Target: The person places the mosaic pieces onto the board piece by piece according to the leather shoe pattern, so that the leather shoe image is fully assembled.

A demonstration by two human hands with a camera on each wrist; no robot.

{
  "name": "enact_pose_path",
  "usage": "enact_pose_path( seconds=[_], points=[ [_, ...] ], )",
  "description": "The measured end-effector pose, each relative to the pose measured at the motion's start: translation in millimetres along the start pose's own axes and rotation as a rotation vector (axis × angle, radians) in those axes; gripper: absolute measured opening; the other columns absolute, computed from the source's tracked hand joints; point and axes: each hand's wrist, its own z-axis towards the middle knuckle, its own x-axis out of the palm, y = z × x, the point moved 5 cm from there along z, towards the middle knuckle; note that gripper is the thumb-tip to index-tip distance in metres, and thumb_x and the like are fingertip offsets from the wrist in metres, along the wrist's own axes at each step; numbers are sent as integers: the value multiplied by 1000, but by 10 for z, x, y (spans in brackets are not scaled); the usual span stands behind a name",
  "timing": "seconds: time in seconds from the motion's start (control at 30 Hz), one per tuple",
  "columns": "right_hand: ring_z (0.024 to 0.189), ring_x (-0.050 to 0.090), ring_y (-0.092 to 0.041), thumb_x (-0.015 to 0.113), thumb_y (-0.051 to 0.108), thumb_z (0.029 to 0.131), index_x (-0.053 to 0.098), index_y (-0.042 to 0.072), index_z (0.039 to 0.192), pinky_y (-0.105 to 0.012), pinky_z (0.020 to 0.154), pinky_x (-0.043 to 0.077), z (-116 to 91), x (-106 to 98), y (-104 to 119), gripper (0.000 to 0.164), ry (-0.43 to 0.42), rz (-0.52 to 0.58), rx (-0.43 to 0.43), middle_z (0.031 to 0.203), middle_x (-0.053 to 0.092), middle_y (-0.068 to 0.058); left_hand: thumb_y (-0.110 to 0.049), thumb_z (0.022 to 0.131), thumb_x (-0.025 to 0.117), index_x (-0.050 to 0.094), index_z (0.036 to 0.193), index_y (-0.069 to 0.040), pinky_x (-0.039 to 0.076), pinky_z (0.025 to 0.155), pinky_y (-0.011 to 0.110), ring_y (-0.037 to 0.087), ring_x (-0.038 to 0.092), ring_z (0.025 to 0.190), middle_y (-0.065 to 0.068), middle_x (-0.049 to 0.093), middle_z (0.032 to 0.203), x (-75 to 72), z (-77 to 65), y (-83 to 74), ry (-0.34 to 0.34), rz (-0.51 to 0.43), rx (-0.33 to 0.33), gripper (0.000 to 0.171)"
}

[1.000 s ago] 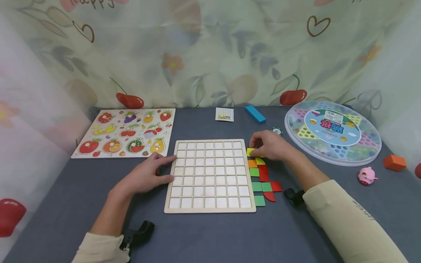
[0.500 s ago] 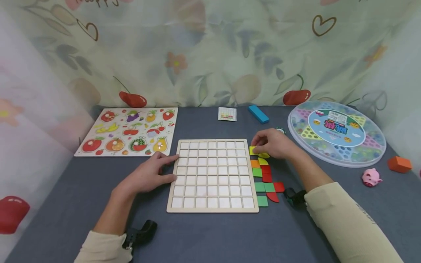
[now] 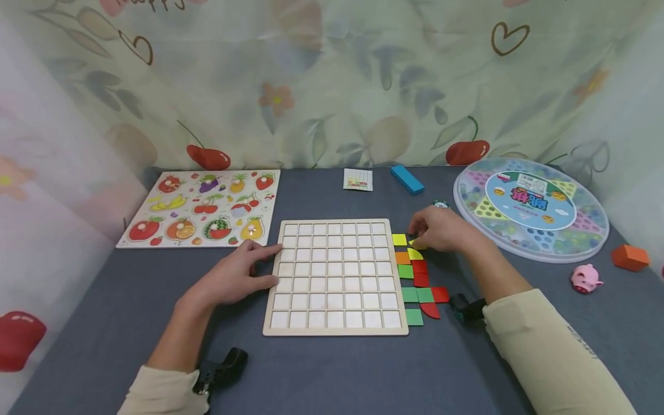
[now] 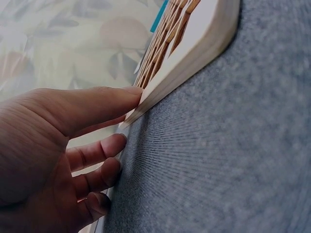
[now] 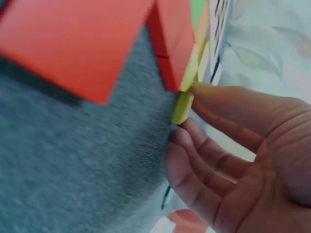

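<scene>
A pale wooden grid board [image 3: 335,332] lies in the middle of the table. My left hand [image 3: 236,274] rests at its left edge, thumb and index finger stretched out to the rim; the left wrist view shows the thumb [image 4: 104,104] against the wooden side. At the board's right, my right hand [image 3: 438,230] pinches a small yellow tile [image 5: 182,108] between thumb and fingers, mostly hidden in the head view. Nearby lie a yellow square [image 3: 399,239], a yellow quarter-round tile [image 3: 415,254], an orange tile [image 3: 402,258] and several red [image 3: 421,280] and green tiles [image 3: 410,295].
A fruit puzzle board [image 3: 199,210] lies back left. Behind the grid stand a small pattern card [image 3: 358,180] and a blue block [image 3: 407,180]. At right are a round game box [image 3: 531,210], a pink pig figure [image 3: 585,279] and an orange block [image 3: 630,258].
My right hand has shifted slightly right, from over the yellow square onto the yellow tile beside it; the square is now uncovered. My left hand stays at the board's edge.
</scene>
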Motion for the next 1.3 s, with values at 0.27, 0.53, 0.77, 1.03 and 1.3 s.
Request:
enact_pose_path(
  seconds=[0.27, 0.53, 0.77, 1.03, 1.3],
  points=[
    [78, 60, -23, 73, 13, 93, 68, 6, 97, -29, 69, 53, -18, -18, 29, 10, 59, -9, 37, 94, 64, -11, -35, 96, 75, 45, 158, -19, 40, 71, 33, 20, 49, 82, 12, 49, 125, 0, 2, 15, 4, -8, -11, 70],
    [88, 61, -27, 72, 16, 94, 75, 7, 111, -34, 72, 52, -32, -98, 86, 20, -32, 30, 2, 100, 69, -13, -34, 96, 75, 47, 157, -18, 39, 70, 33, 19, 49, 80, 13, 50, 122, 4, 11, -6, 4, -8, 3, 69],
    [68, 60, -22, 68, 12, 94, 75, 5, 114, -32, 67, 51, -33, -64, 334, 22, -43, 202, -78, 83, 69, -10, -33, 96, 75, 47, 157, -17, 39, 70, 33, 20, 49, 81, 13, 49, 122, -6, -6, 0, 4, -7, -3, 69],
    [74, 64, -28, 69, 8, 94, 74, 3, 112, -39, 70, 55, 36, 79, 614, 19, 20, 309, -134, 82, 68, -9, -32, 96, 74, 46, 157, -16, 40, 77, 35, 23, 49, 93, 15, 50, 125, -8, -20, -37, 3, 30, -5, 69],
    [70, 62, -24, 71, 7, 92, 76, 7, 102, -37, 71, 55, 113, 248, 884, 11, 97, 346, -193, 84, 68, -9, -38, 95, 74, 49, 156, -21, 35, 104, 64, 38, 42, 128, 19, 46, 144, -8, -25, -66, -33, 150, -40, 68]
  ],
)
